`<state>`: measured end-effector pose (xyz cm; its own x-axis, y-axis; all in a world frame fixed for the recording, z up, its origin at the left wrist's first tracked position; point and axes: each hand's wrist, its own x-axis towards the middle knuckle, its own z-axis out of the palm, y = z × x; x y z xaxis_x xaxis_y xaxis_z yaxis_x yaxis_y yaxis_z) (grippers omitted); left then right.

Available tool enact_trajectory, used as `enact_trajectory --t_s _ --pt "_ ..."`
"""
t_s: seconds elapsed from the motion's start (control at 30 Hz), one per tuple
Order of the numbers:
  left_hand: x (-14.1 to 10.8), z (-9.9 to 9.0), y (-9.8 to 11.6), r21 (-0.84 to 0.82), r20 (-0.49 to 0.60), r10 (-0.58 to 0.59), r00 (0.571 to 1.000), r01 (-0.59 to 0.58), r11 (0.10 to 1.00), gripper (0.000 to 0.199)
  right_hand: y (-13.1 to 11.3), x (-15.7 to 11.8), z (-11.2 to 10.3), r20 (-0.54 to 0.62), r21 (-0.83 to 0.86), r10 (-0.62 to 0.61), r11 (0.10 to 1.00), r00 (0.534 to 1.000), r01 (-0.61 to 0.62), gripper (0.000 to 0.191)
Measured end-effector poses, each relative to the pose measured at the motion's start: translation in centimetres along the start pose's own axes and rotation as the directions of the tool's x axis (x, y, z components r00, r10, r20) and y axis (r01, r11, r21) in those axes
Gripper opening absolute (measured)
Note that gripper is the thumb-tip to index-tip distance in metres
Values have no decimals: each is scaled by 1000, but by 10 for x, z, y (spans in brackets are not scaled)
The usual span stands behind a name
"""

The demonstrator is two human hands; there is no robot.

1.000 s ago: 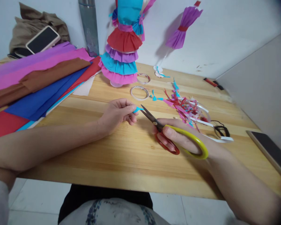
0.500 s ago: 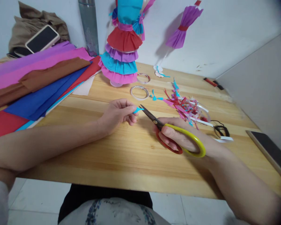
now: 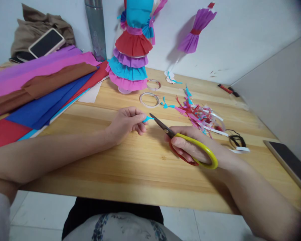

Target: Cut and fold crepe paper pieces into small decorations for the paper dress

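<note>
My left hand (image 3: pixel 129 124) pinches a small blue paper piece (image 3: pixel 147 118) between thumb and fingers, its thin end pointing right. My right hand (image 3: pixel 188 144) is wrapped round the scissors (image 3: pixel 169 132), which have one yellow and one red handle. Their blades look closed, and the tips are beside the thin end of the blue piece. Behind the hands lies a white tape roll (image 3: pixel 149 99), with a small blue scrap (image 3: pixel 165 103) to its right.
Layered paper dress (image 3: pixel 130 57) and purple paper figure (image 3: pixel 194 31) stand at the back. Coloured sheets (image 3: pixel 55 80) and a bottle (image 3: pixel 96 30) are at left. Shredded scraps (image 3: pixel 199 115), a black cord (image 3: pixel 237 140) and a phone (image 3: pixel 288 160) lie at right.
The scissor blades have closed together, and the red handle has moved in closer to the yellow one. My left hand has hardly moved and still pinches the blue piece.
</note>
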<state>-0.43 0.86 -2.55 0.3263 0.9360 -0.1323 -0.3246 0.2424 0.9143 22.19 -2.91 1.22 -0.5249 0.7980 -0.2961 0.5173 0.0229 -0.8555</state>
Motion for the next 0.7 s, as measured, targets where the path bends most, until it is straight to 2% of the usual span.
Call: enact_trajectory --t_s 0.07,0.13,0.2,0.27,0.33,0.43,0.5,0.63,0.67,0.7 --pt "1 -1 0 0 0 -3 1000 3 1000 20 1 2 -2 -36 -88 -19 996 999 16 53" --pt "1 -2 -1 7 11 -17 1000 17 1000 19 4 8 -6 -125 -294 -41 956 991 2 49" --pt "2 -3 -2 25 36 -37 999 36 999 20 8 15 -11 -266 -551 -22 824 964 -134 38" --pt "2 -3 -2 40 68 -50 996 48 998 23 12 21 -16 -378 -668 27 684 925 -293 29" --pt "2 -3 -2 46 99 -55 994 50 998 26 15 25 -22 -381 -688 67 645 922 -332 36" --pt "2 -3 -3 63 131 -69 989 61 996 32 18 23 -31 -273 -708 75 659 959 -254 37" --pt "3 -3 -5 92 129 -82 988 71 993 36 18 19 -36 -257 -755 66 609 964 -243 37" --pt "6 -3 -10 159 111 -110 988 92 983 41 8 12 -29 -414 -827 59 392 909 -402 37" --pt "7 -3 -11 171 108 -115 988 95 981 42 4 12 -23 -452 -819 48 372 891 -436 32" --pt "7 -3 -11 183 106 -121 987 100 978 43 1 12 -17 -472 -810 -7 398 882 -431 30"
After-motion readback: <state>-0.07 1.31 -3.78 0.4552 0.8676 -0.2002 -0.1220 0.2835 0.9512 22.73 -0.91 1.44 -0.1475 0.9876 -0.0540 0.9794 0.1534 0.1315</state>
